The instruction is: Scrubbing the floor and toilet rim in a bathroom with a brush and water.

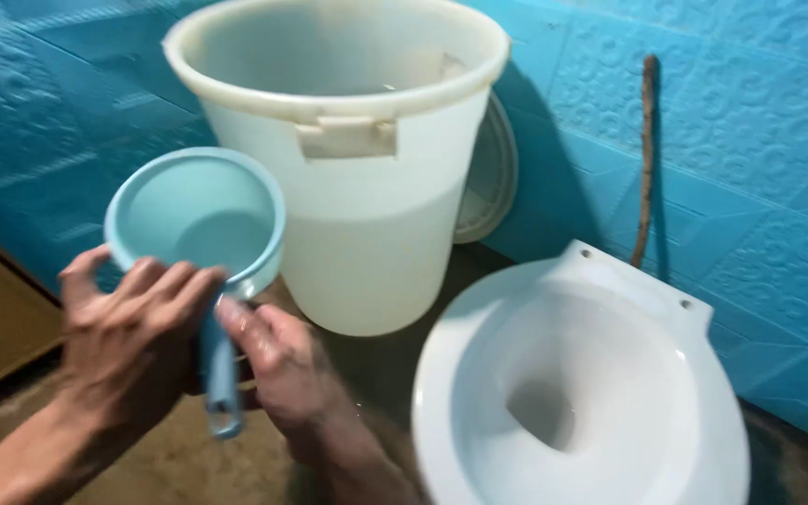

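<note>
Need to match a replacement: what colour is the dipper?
Light blue dipper, seen in the head view.

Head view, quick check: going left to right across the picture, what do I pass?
Left hand on the light blue dipper → right hand at the dipper's handle → big white bucket → white lid leaning behind it → thin brown stick on the blue wall. The white toilet bowl sits lower right.

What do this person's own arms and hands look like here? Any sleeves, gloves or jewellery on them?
Both arms are bare as far as the picture shows: no sleeves reach the forearms or wrists. The left hand and the right hand wear no gloves, and no watch or bracelet shows. The picture is motion-blurred, so small things such as a thin ring could not be told.
</note>
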